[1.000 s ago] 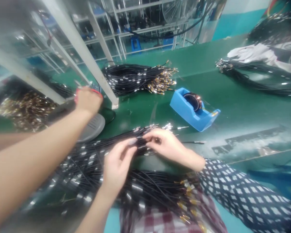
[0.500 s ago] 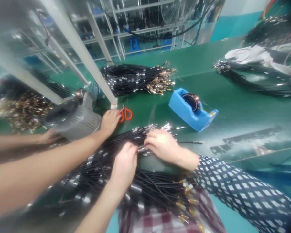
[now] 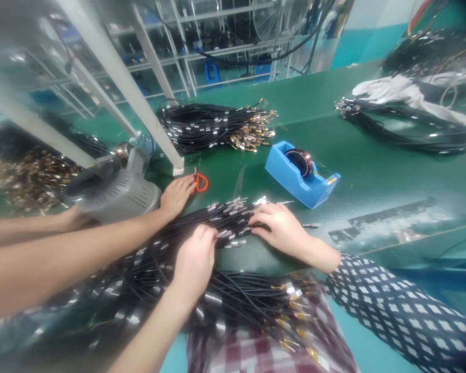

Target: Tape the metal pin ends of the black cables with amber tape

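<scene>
My left hand (image 3: 196, 259) is closed in a pinch on a thin black cable near its silver connector end. To its right, my right hand (image 3: 281, 228) bends over the connector ends, thumb and fingertips close together; whatever lies between them is too small to make out. Beneath and between both hands spreads a bundle of black cables (image 3: 233, 220) with silver tips. Closer to my body, a second bundle of black cables (image 3: 248, 295) with gold-coloured ends lies partly over a checked cloth (image 3: 248, 352) at my lap.
A co-worker's hand (image 3: 177, 196) touches orange-handled scissors (image 3: 202, 182); their other arm passes behind a grey machine (image 3: 116, 189). A blue tape dispenser (image 3: 301, 176) stands right of centre. Coiled cables (image 3: 202, 127) lie behind, more (image 3: 407, 137) at right. White posts (image 3: 120, 77) rise at left.
My right hand has moved right, away from my left hand, along the connector ends. My left hand keeps its pinch in nearly the same place. The co-worker's hand covers more of the scissors.
</scene>
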Motion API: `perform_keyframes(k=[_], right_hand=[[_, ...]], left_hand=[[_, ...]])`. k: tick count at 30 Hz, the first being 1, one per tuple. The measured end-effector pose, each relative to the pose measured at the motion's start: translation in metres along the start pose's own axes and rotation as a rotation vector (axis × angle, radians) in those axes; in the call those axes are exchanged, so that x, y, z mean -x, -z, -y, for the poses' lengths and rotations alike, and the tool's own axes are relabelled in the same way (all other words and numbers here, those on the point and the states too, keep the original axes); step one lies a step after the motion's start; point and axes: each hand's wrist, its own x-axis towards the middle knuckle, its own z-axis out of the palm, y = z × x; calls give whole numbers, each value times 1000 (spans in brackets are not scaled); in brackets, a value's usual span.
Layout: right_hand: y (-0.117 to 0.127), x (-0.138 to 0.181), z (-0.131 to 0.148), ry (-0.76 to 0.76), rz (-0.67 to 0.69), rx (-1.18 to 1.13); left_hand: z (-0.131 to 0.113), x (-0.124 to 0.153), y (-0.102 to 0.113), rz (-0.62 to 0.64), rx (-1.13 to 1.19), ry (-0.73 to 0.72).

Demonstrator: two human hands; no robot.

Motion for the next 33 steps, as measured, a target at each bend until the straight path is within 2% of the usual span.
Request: perform_keyframes(k=[5, 10, 16, 21, 28, 33], right_hand=[[0, 4, 3, 19, 7, -7], [-2, 3, 7, 10, -3, -12], [-10, -1, 6, 120, 10, 69], [-8, 6, 10, 190, 95, 39], [-7, 12, 16, -42, 27, -307], [-4, 11, 19, -80, -108, -440]], left_hand=[[-8, 2, -2, 70, -129, 30], [-5, -1, 3, 135, -118, -8], [-5, 3, 1, 110, -92, 15], [-7, -4, 0, 96, 4, 60], [7, -12, 7, 77, 296, 57], [-1, 3, 22, 19, 483, 76]])
